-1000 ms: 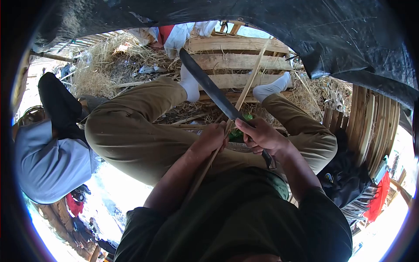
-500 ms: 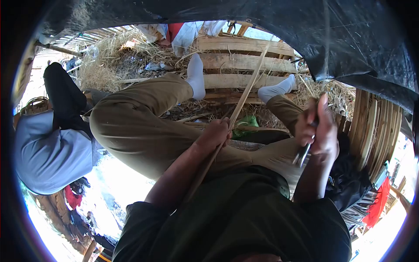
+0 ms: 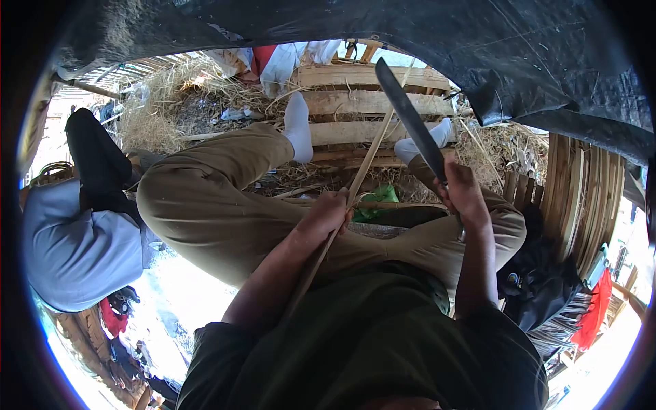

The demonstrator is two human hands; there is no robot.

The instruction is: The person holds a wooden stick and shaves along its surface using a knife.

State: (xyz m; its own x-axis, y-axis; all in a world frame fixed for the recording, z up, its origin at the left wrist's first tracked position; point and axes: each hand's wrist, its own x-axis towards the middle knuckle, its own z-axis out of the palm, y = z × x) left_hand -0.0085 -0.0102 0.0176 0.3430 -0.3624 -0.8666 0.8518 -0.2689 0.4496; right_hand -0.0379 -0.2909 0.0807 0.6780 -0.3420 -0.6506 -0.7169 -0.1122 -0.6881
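My left hand (image 3: pixel 333 210) is closed around a long, thin strip of bamboo or wood (image 3: pixel 369 156) in front of my belly. The strip slants from beside my left forearm up and away to the right, past my feet. In my right hand (image 3: pixel 465 195) is the handle of a machete (image 3: pixel 413 119), fingers wrapped round it. Its long dark blade points up and to the left, and its upper part overlaps the far end of the strip in view. Whether blade and strip touch, I cannot tell.
Wooden slats (image 3: pixel 383 102) and straw (image 3: pixel 160 119) cover the ground around my white-socked feet. A green plastic bag (image 3: pixel 378 205) lies between my legs. Bundled split strips (image 3: pixel 581 198) stand at the right. A person in grey (image 3: pixel 85 239) sits at the left. Dark sheeting (image 3: pixel 294 24) hangs above.
The machete, blurred and nearly upright before, has tilted left toward the strip, and my right hand has moved left. My left hand still grips the strip, shifted slightly left in view.
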